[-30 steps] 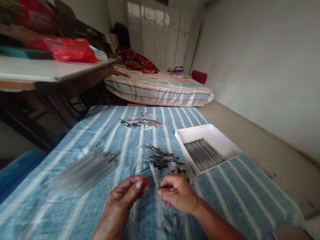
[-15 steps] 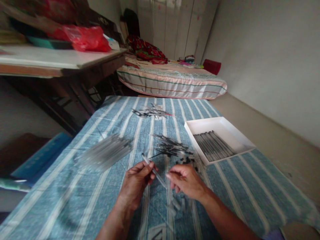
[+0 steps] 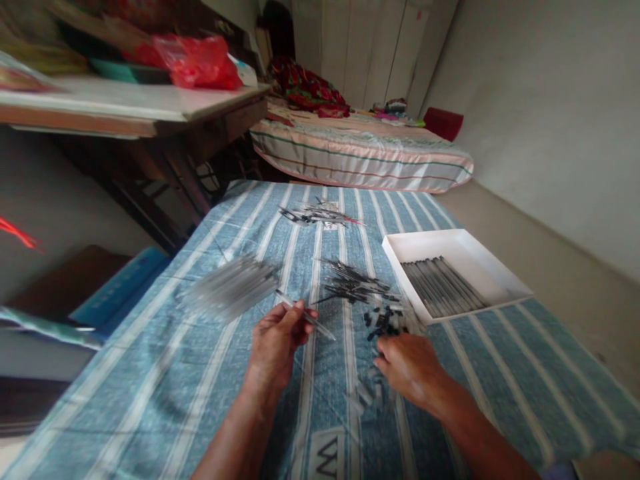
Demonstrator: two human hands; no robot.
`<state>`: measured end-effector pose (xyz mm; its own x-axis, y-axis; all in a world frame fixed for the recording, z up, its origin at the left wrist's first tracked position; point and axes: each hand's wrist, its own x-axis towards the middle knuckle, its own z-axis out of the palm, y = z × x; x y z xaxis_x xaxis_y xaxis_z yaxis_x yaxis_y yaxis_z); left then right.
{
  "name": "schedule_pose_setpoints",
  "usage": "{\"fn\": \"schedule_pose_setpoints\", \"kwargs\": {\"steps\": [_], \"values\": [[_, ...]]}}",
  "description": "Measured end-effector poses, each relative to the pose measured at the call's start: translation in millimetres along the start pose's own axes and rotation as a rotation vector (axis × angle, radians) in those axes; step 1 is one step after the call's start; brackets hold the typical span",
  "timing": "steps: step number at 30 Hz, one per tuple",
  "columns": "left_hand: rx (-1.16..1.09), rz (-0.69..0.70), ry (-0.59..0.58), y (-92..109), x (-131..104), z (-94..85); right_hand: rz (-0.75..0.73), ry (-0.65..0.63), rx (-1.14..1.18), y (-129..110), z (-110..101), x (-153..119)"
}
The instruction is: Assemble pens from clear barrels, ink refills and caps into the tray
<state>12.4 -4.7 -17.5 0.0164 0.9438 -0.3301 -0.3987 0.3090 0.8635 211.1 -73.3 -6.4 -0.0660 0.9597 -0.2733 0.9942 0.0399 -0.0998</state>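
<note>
My left hand (image 3: 285, 330) is closed round a slim clear pen (image 3: 320, 325), its lower tip slanting down to the right over the cloth. My right hand (image 3: 407, 367) is at the near edge of a heap of small black and pale pen parts (image 3: 385, 320); its fingers are curled together, with the tips mostly hidden. Behind that heap lies a loose pile of thin dark pen refills (image 3: 355, 283). Several clear pen barrels (image 3: 235, 287) lie side by side at the left, blurred. A few clear caps (image 3: 365, 397) rest in front of my right hand.
A white open box (image 3: 493, 270) at the right holds a row of dark pens (image 3: 443, 287). Further back is another bundle of thin pieces (image 3: 320, 215). Striped cloth (image 3: 210, 400) covers the table. Beyond stand a bed (image 3: 360, 157) and a side table (image 3: 135, 107) with a red bag.
My right hand has moved away from the pen, rightward to the heap of small parts. My left hand still holds the pen. The whole view has shifted slightly.
</note>
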Motion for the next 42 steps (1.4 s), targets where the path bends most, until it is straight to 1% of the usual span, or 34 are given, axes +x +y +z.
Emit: {"fn": "schedule_pose_setpoints", "kwargs": {"steps": [2,4,5,7,8,9,11,13,14,17,24,27,31,34,36,38,40,42], "values": [[0.002,0.001,-0.011,-0.3,-0.7,0.8,-0.009,-0.002,-0.017,-1.1,-1.4,0.1],[0.001,-0.004,-0.023,-0.4,-2.2,3.0,-0.053,0.058,0.079,-1.8,-2.7,0.0],[-0.001,-0.006,-0.032,-0.5,-3.2,4.4,-0.086,0.102,0.171,-2.6,-3.0,-0.3],[-0.005,-0.003,-0.047,-0.9,-5.0,6.7,-0.146,0.174,0.45,-5.7,-1.7,-1.0],[-0.004,0.001,-0.055,-1.1,-5.8,7.5,-0.165,0.171,0.624,-8.0,0.2,-1.2],[-0.004,0.003,-0.059,-1.4,-6.5,8.0,-0.174,0.138,0.801,-10.6,2.9,-1.1],[-0.005,0.004,-0.062,-1.9,-7.4,8.3,-0.17,0.033,1.103,-16.1,10.2,0.2],[-0.01,0.002,-0.068,-2.6,-7.6,8.0,-0.158,-0.028,1.275,-21.3,18.0,2.8],[-0.013,0.001,-0.069,-3.0,-7.7,7.8,-0.149,-0.022,1.321,-23.6,21.3,4.2],[-0.02,0.001,-0.073,-4.0,-8.0,7.5,-0.117,0.036,1.387,-28.5,26.6,7.9],[0.029,0.007,-0.107,-6.1,-10.5,9.7,-0.101,0.134,1.408,-39.3,23.5,11.7],[0.031,0.002,-0.093,-7.1,-8.7,10.1,-0.105,0.187,1.371,-48.2,26.3,13.0],[0.018,-0.039,-0.053,-7.2,-6.0,10.4,-0.072,0.293,1.343,-58.9,30.0,15.3],[0.008,-0.056,-0.028,-5.9,-5.4,12.0,-0.066,0.388,1.306,-62.2,31.1,19.1],[0.01,-0.064,-0.023,-4.6,-5.3,13.2,-0.066,0.428,1.266,-62.0,32.1,22.5],[0.022,-0.07,-0.02,-3.5,-5.0,14.0,-0.048,0.417,1.269,-60.0,32.4,25.8],[0.031,-0.069,-0.026,-3.1,-4.4,14.3,-0.039,0.354,1.301,-56.4,30.5,28.0],[0.035,-0.065,-0.052,-3.4,-4.1,14.7,-0.068,0.299,1.299,-52.2,25.3,28.6]]}}
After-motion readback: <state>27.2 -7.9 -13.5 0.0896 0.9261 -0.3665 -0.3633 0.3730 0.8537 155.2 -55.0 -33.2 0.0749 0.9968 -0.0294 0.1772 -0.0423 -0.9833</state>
